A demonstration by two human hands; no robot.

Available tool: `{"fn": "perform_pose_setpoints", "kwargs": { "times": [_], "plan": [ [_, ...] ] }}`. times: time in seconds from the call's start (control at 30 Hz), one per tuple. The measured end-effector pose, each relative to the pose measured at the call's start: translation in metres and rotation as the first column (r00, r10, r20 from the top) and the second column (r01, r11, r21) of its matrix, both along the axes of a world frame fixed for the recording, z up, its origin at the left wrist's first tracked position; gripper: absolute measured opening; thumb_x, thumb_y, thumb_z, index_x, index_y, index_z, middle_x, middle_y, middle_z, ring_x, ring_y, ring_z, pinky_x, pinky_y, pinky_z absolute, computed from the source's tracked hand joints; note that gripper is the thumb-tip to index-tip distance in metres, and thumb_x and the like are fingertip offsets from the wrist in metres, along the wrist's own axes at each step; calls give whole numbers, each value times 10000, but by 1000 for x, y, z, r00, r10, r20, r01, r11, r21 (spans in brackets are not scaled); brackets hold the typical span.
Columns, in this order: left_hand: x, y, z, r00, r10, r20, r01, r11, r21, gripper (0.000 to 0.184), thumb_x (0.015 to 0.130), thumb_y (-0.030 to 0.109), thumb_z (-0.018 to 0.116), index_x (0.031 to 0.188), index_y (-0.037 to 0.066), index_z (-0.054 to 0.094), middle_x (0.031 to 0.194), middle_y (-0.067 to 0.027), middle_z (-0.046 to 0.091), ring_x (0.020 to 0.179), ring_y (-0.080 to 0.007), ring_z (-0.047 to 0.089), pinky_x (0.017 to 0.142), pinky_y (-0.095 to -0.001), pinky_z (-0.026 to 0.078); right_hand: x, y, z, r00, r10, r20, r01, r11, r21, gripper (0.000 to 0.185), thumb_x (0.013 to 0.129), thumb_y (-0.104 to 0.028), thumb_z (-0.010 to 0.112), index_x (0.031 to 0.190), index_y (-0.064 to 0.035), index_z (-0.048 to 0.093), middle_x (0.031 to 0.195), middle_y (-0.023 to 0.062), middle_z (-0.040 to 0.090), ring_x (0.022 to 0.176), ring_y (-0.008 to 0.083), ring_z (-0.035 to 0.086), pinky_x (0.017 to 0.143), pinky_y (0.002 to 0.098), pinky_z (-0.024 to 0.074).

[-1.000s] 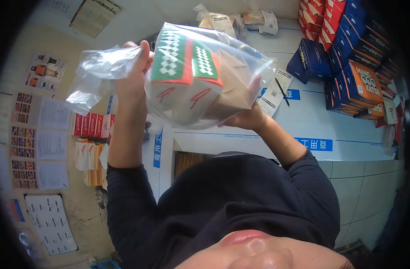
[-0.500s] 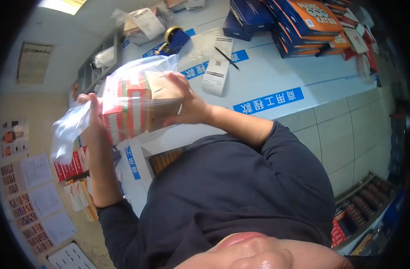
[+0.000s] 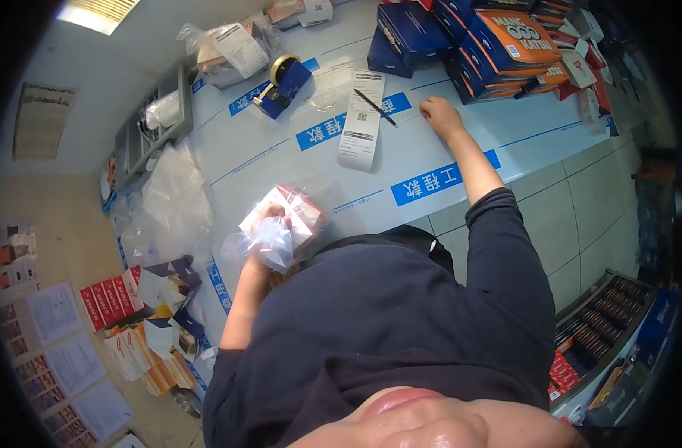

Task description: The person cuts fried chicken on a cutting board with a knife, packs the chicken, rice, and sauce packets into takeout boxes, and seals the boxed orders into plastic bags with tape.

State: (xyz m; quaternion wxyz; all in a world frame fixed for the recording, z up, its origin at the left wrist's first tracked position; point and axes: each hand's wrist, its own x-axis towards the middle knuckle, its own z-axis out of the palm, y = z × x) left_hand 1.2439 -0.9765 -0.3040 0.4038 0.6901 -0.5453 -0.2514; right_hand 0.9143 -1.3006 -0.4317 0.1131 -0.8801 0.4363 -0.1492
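My left hand grips the gathered neck of a clear plastic bag. Inside the bag is a red and white food box, low over the near edge of the table. On the right, my right hand hovers at or rests on the tabletop, its fingers curled, with nothing visible in them. To its left lies a printed receipt with a black pen across it. Further left stands a blue tape dispenser holding a roll of tape.
Stacked orange and blue boxes and dark blue boxes fill the back right. Another bagged order with a receipt sits at the back left. Clear plastic bags lie along the left side, beside a grey tray. Cartons stand lower left.
The bagged box was held up between both hands at the left; it is now lower and further right, in my left hand only. My right hand has let go and moved right.
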Motion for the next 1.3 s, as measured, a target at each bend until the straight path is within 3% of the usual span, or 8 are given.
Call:
{"fn": "perform_pose_setpoints", "kwargs": {
  "times": [0.23,0.37,0.57,0.67,0.8,0.97,1.03,1.3],
  "plan": [
    [9,-4,-3,979,-171,111,180,981,-72,177,856,224,584,806,61,538,714,-41,525,664,-170,505,648,-305,420,27,57,73,827,-291,481,125,929,347,61,712,-100,633,731,-42,627,753,91,635,678,164,605,636,283,481],
    [-19,-18,26,981,-139,132,142,990,-16,126,837,161,594,840,42,552,746,-54,553,694,-174,533,665,-313,442,130,164,113,644,-77,761,-498,712,494,169,707,3,639,863,-31,583,757,14,613,688,60,556,627,207,455],
    [-15,-12,8,973,-99,-210,81,993,-91,303,707,110,668,976,41,548,817,-83,600,735,-201,586,683,-321,461,170,217,143,534,-255,806,-622,527,579,250,713,-20,686,901,-39,523,813,28,605,703,60,564,657,220,461],
    [-9,-13,22,945,-328,9,327,943,-62,327,700,179,680,967,42,550,824,-80,611,774,-217,598,735,-331,461,172,208,172,680,448,581,-617,778,122,433,714,-124,671,1117,-86,518,1068,93,550,1056,208,456,917,361,333],
    [-2,1,28,857,-515,24,516,855,-61,446,793,206,598,1209,89,489,1262,-116,469,1228,-200,395,971,-444,272,191,217,206,386,908,160,-892,412,-188,344,732,-123,605,1075,-109,617,1177,95,541,1240,279,377,1039,418,230],
    [24,-9,30,807,-586,71,570,805,164,149,805,259,608,880,130,609,844,-34,625,1239,-198,402,1025,-618,33,166,209,182,546,489,680,-838,302,455,254,685,-64,626,939,-77,621,832,86,608,854,268,574,901,384,367],
    [22,-15,23,788,-609,96,591,790,164,168,801,267,616,868,114,595,843,-57,618,1233,-219,408,1021,-632,39,166,207,189,354,894,274,-934,356,45,252,705,-77,627,954,-108,616,792,19,596,808,169,580,848,371,380],
    [16,-28,30,705,-693,150,663,720,206,238,896,250,446,958,79,600,1162,-127,570,1304,-252,300,1055,-573,69,147,207,164,386,921,-60,-874,344,-344,182,722,-119,577,904,-119,573,832,-4,566,861,139,581,674,263,452]
  ]
}}
